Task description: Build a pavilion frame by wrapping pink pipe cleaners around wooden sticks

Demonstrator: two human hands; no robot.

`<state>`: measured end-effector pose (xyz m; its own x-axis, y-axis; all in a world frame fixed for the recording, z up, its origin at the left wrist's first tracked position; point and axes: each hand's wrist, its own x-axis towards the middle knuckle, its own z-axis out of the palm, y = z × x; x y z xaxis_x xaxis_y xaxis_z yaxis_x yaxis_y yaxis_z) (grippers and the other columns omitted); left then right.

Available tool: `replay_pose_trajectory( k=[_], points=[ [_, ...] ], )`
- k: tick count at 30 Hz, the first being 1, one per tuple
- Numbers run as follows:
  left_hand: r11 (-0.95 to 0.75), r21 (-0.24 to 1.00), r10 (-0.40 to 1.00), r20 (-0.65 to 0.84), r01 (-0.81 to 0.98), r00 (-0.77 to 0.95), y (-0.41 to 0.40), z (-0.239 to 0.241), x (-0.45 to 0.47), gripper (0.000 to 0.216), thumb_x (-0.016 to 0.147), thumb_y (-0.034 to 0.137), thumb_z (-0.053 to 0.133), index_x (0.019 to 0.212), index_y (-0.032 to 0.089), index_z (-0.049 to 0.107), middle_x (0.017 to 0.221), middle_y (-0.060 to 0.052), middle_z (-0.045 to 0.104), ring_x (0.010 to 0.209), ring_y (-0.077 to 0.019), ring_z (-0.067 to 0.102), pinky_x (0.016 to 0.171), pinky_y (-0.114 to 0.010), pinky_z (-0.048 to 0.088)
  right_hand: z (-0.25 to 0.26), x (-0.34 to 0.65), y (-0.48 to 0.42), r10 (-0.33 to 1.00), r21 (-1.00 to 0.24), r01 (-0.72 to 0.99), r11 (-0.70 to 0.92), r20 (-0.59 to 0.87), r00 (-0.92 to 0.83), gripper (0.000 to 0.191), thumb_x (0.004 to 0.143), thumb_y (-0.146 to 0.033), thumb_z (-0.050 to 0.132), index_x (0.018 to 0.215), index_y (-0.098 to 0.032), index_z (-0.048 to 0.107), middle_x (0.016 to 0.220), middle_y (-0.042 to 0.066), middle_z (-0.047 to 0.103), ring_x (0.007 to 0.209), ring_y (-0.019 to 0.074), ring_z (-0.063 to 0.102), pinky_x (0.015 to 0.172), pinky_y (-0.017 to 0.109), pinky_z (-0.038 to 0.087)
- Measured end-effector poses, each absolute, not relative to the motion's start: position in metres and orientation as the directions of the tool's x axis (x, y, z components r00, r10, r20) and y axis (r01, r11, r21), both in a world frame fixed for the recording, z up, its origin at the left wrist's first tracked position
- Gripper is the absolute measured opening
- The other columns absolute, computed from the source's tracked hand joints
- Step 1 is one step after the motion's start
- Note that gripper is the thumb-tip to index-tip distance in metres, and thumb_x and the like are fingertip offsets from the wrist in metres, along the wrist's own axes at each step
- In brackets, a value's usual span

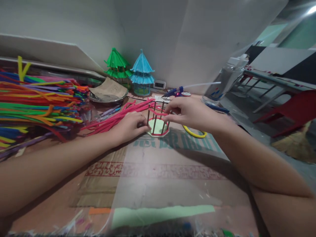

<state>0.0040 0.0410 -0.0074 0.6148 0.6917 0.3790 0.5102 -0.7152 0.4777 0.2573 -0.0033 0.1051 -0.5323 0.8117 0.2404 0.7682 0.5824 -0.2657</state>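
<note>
Between my two hands stands a small pavilion frame (154, 126): an octagonal pale-green base edged in pink, with several thin brown posts upright on it. A pink pipe cleaner (156, 113) runs around the posts partway up. My left hand (130, 126) pinches the base's left edge beside a post, thumb low and the other fingers curled. From the right, my right hand (189, 112) pinches the pink pipe cleaner near the right-hand posts; its fingertips partly cover that side. A bundle of pink pipe cleaners (116, 115) lies just behind my left hand.
Green (116, 61) and blue (142, 72) model pavilions stand by the wall. A glue gun (174, 92) lies behind my right hand, a yellow ring (195, 133) below it. Piles of coloured pipe cleaners (37, 98) fill the left. Cardboard (98, 187) lies in front.
</note>
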Motion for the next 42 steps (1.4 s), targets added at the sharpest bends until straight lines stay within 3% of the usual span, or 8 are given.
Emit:
replay_pose_trajectory(
  k=[9, 24, 34, 42],
  points=[
    [-0.723, 0.474, 0.684, 0.39, 0.503, 0.616, 0.041, -0.007, 0.004, 0.021, 0.095, 0.035, 0.069, 0.08, 0.02, 0.069, 0.087, -0.004, 0.072, 0.088, -0.0227, 0.063, 0.082, -0.035, 0.043, 0.103, 0.251, 0.0, 0.838, -0.261, 0.797, 0.545, 0.218, -0.501, 0.016, 0.094, -0.024, 0.076, 0.079, -0.018, 0.074, 0.069, -0.002, 0.063, 0.063, 0.0119, 0.05, 0.061, 0.029, 0.029],
    [-0.718, 0.466, 0.687, 0.359, 0.517, 0.631, 0.043, -0.011, 0.002, 0.02, 0.097, 0.037, 0.066, 0.087, 0.02, 0.07, 0.094, -0.006, 0.073, 0.093, -0.0241, 0.063, 0.086, -0.037, 0.046, 0.11, 0.252, -0.005, 0.834, -0.247, 0.797, 0.551, 0.156, -0.529, 0.008, 0.094, -0.025, 0.077, 0.091, -0.017, 0.076, 0.075, -0.002, 0.062, 0.069, 0.0134, 0.051, 0.064, 0.029, 0.03],
    [-0.709, 0.458, 0.697, 0.344, 0.536, 0.629, 0.039, -0.007, 0.004, 0.022, 0.098, 0.039, 0.065, 0.09, 0.02, 0.072, 0.096, -0.007, 0.074, 0.095, -0.0249, 0.065, 0.088, -0.039, 0.048, 0.112, 0.261, -0.001, 0.735, -0.322, 0.661, 0.678, 0.331, -0.592, 0.006, 0.091, -0.021, 0.073, 0.092, -0.018, 0.078, 0.08, 0.0, 0.062, 0.072, 0.0137, 0.051, 0.067, 0.029, 0.032],
    [-0.711, 0.46, 0.696, 0.347, 0.532, 0.629, 0.042, -0.008, 0.004, 0.016, 0.096, 0.035, 0.067, 0.094, 0.021, 0.075, 0.098, -0.006, 0.076, 0.096, -0.0243, 0.066, 0.089, -0.038, 0.05, 0.105, 0.258, 0.003, 0.777, -0.28, 0.731, 0.623, 0.326, -0.538, 0.003, 0.091, -0.018, 0.074, 0.089, -0.017, 0.077, 0.075, -0.002, 0.058, 0.067, 0.0123, 0.045, 0.064, 0.03, 0.027]
  ],
)
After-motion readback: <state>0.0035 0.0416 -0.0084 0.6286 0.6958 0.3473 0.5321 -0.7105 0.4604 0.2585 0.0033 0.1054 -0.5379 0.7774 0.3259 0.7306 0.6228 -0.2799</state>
